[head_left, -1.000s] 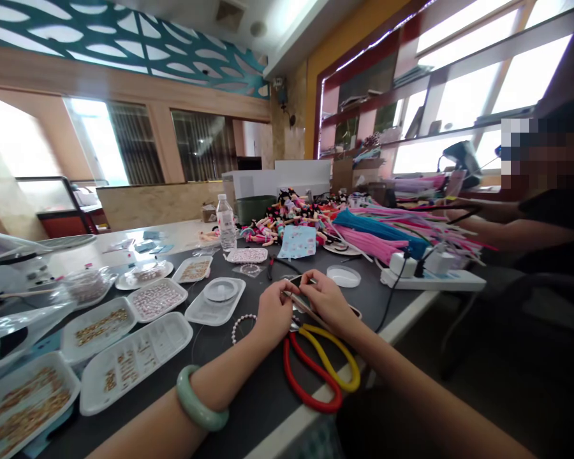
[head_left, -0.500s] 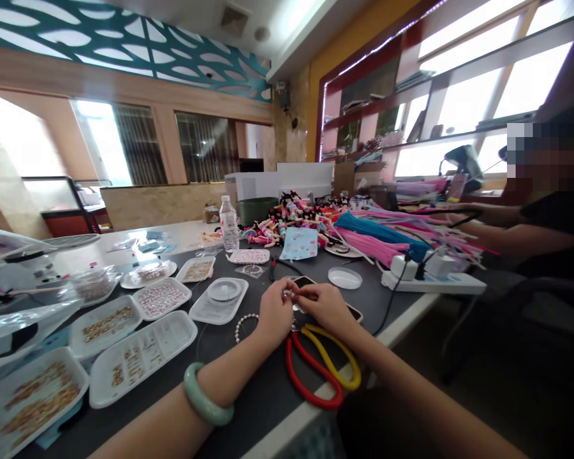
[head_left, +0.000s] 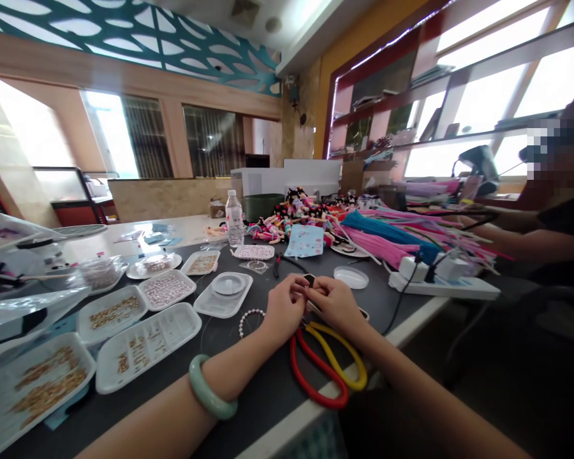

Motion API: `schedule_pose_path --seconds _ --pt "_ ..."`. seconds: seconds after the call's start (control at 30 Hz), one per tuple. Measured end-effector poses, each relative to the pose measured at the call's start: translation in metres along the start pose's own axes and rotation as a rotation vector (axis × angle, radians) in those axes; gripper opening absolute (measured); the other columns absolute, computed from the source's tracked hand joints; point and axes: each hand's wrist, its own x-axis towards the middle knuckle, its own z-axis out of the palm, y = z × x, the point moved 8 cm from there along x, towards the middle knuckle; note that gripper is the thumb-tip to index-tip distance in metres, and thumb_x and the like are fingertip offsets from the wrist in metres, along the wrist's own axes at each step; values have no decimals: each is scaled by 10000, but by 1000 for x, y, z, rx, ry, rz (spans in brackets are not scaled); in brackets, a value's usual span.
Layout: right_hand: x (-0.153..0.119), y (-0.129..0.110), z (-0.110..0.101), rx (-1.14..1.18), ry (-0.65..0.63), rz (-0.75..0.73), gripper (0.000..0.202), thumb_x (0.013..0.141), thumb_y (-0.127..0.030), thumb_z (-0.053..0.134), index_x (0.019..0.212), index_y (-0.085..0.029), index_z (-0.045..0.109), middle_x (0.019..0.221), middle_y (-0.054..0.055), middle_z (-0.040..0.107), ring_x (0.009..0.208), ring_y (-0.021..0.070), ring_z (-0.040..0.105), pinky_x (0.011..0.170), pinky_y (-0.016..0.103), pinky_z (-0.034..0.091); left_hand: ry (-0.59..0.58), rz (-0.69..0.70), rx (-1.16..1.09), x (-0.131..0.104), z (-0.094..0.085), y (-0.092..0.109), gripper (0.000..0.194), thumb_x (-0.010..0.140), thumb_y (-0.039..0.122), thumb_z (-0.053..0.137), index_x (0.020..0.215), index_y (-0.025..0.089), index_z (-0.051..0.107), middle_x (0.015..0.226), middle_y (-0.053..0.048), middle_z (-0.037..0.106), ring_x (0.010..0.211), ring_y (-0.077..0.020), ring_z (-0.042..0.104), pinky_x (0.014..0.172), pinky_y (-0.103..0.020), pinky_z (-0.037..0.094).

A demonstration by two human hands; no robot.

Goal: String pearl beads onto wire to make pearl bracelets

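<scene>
Two bare hands: left hand (head_left: 286,311) and right hand (head_left: 337,303) meet fingertip to fingertip over the dark table (head_left: 263,408), near its front edge.
Grip: fingers on both sides are drawn in close; whether anything sits between them cannot be told, hidden as it is by the knuckles.
Bead strand: a pale curve of beads (head_left: 245,316) lies on the table, bulging far and left, its chord slanting from near left to far right; one end passes from sight behind the left wrist.
Strand and grip: the beads lie left of the joined fingertips, just beside the left wrist.
Handled tool: red handle (head_left: 333,401) and yellow handle (head_left: 358,382) loop toward the near edge and slightly right, long axis running near to far, the head largely hidden beneath the hands.
Tool and grip: handles lie on the near side of the fingertips, between the forearms.
Left forearm: a green bangle (head_left: 208,396) circles it.
Left of the hands: a white spool (head_left: 228,285) rests in a shallow tray (head_left: 220,310).
</scene>
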Motion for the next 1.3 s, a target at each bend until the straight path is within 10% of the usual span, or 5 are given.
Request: schedule_pose_path --seconds 1.3 --pt "-3 -13 -9 6 84 -95 363 717 -212 491 435 -189 265 426 -70 242 442 71 230 457 237 186 26 53 162 -3 -2 21 84 736 115 460 710 192 439 647 46 504 618 -102 533 607 -204 401"
